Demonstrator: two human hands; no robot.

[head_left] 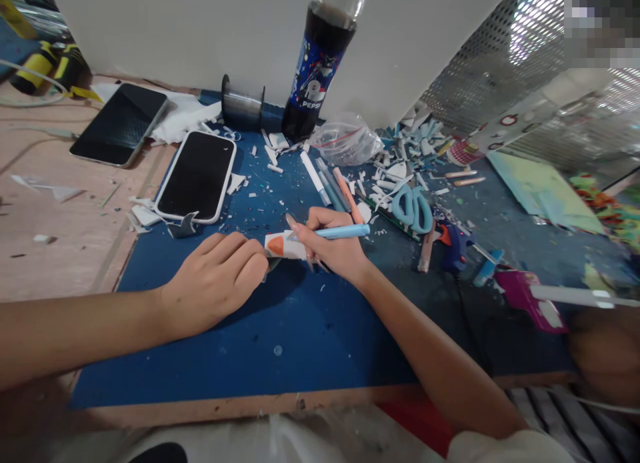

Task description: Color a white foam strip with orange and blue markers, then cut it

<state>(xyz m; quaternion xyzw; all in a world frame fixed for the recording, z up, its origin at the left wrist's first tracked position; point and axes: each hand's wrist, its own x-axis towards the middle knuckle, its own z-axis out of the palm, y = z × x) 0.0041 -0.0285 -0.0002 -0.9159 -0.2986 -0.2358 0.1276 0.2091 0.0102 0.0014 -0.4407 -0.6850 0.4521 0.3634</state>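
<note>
My left hand [223,279] is closed on the left end of a small white piece [295,248] with an orange patch, held just above the blue mat [280,363]. Closed round a light blue marker [345,231], my right hand [335,243] meets the piece's right end. The marker's tip lies close to the white surface; whether it touches I cannot tell. Beyond my right hand lie a white marker [315,177], a grey-blue marker [334,186] and an orange marker [349,195]. What the piece is made into is too small to make out.
Phones [197,176] lie to the left. A Pepsi bottle [320,66], a wire spool [243,104] and a plastic bag [347,139] stand at the back. Right are blue-handled scissors [413,208], a glue gun [454,246], a magenta tool [533,299] and scattered scraps [410,149].
</note>
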